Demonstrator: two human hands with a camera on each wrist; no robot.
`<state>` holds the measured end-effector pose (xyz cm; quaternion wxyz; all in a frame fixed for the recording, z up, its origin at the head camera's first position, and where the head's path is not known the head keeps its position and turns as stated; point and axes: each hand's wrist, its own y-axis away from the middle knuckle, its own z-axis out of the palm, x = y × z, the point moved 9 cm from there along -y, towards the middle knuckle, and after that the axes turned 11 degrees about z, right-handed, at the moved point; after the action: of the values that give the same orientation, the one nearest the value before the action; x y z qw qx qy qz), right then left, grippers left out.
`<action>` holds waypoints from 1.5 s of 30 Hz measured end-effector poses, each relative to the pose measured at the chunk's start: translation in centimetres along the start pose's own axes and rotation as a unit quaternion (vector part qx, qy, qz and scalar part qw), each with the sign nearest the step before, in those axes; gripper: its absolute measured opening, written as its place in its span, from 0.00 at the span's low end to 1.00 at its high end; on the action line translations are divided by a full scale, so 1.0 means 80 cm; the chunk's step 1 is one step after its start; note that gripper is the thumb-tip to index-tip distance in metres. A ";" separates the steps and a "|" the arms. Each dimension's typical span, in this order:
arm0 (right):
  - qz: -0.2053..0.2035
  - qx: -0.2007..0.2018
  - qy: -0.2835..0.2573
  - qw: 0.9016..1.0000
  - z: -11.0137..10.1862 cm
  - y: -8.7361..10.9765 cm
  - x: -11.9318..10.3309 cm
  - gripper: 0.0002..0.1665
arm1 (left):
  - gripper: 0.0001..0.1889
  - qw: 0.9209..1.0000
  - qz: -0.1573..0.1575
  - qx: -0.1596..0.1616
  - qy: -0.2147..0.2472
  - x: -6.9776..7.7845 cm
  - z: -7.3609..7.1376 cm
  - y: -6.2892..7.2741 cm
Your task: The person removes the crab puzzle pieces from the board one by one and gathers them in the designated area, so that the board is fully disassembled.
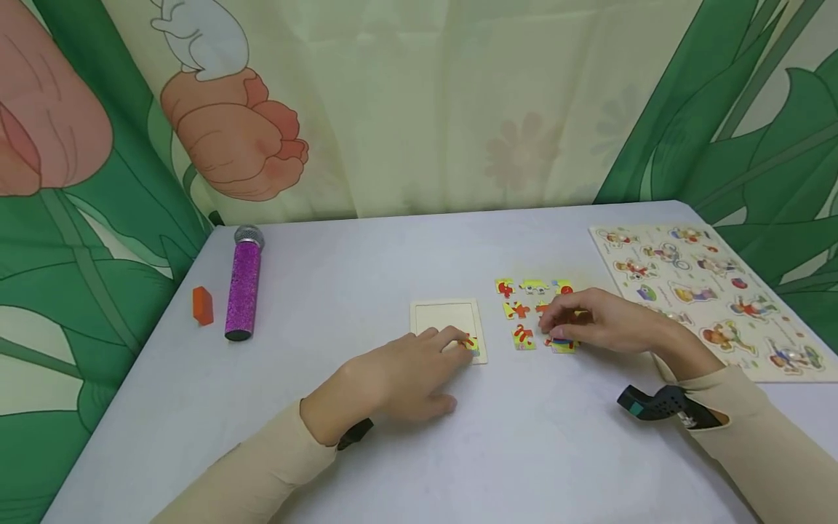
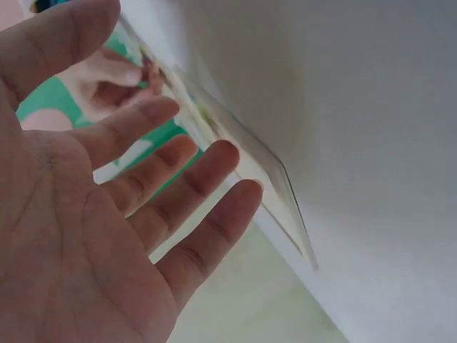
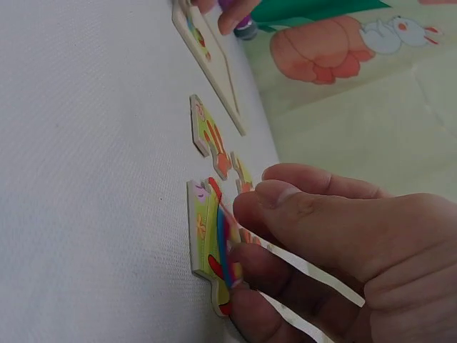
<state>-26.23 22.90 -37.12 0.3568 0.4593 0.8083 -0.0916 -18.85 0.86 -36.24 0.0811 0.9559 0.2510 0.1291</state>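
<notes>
My left hand (image 1: 402, 375) reaches over a small pale wooden puzzle frame (image 1: 435, 316), its fingertips at a yellow-and-red puzzle piece (image 1: 471, 345) in the frame's lower right corner. In the left wrist view the fingers are spread and lightly bent, with an empty palm. To the right of the frame, my right hand (image 1: 599, 320) pinches a colourful puzzle piece (image 3: 230, 250) between thumb and fingers, tilted and partly hidden by them. A loose piece (image 3: 200, 232) lies flat just beneath it. Several other pieces, among them a red-and-yellow one (image 1: 523, 337), lie in rows near this hand.
A large pale puzzle board (image 1: 687, 273) with cartoon figures lies at the right. On the left stand a purple glitter microphone (image 1: 243, 287) and an orange block (image 1: 202, 306). A printed curtain (image 1: 419, 109) hangs behind the white table (image 1: 340, 276).
</notes>
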 end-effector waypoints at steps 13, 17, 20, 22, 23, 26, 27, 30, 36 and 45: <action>-0.046 0.032 0.001 0.998 -0.010 -0.005 -0.020 0.08 | 0.30 0.997 -0.074 0.004 0.010 -0.076 -0.016 0.012; -0.059 0.030 0.006 0.998 -0.009 -0.012 -0.033 0.08 | 0.32 0.996 -0.080 -0.002 0.039 -0.089 -0.012 0.012; -0.064 0.023 0.004 0.998 -0.007 -0.018 -0.041 0.07 | 0.32 0.995 -0.078 0.002 0.067 -0.094 -0.011 0.010; -0.071 0.018 0.000 0.997 -0.004 -0.022 -0.046 0.07 | 0.32 0.994 -0.073 0.010 0.081 -0.096 -0.012 0.009; -0.074 0.016 -0.003 0.997 -0.003 -0.024 -0.048 0.07 | 0.32 0.994 -0.070 0.016 0.083 -0.096 -0.013 0.008; -0.084 0.008 -0.008 0.996 0.002 -0.031 -0.056 0.06 | 0.31 0.993 -0.073 0.022 0.092 -0.100 -0.013 0.006; -0.086 0.006 -0.007 0.996 0.004 -0.033 -0.058 0.06 | 0.31 0.992 -0.076 0.020 0.097 -0.101 -0.012 0.006; -0.089 -0.002 -0.003 0.996 0.011 -0.041 -0.065 0.06 | 0.32 0.990 -0.087 0.006 0.111 -0.104 -0.007 0.004; -0.086 -0.017 0.004 0.996 0.025 -0.055 -0.074 0.06 | 0.35 0.992 -0.081 -0.016 0.096 -0.105 -0.005 -0.006; -0.091 -0.047 0.003 0.995 0.042 -0.078 -0.099 0.09 | 0.37 0.991 -0.101 -0.031 0.077 -0.110 -0.009 -0.008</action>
<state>-27.06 12.45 -35.47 0.3657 0.3672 0.8511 -0.0843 -26.76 -2.96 -37.48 0.1037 0.9101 0.3474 0.2009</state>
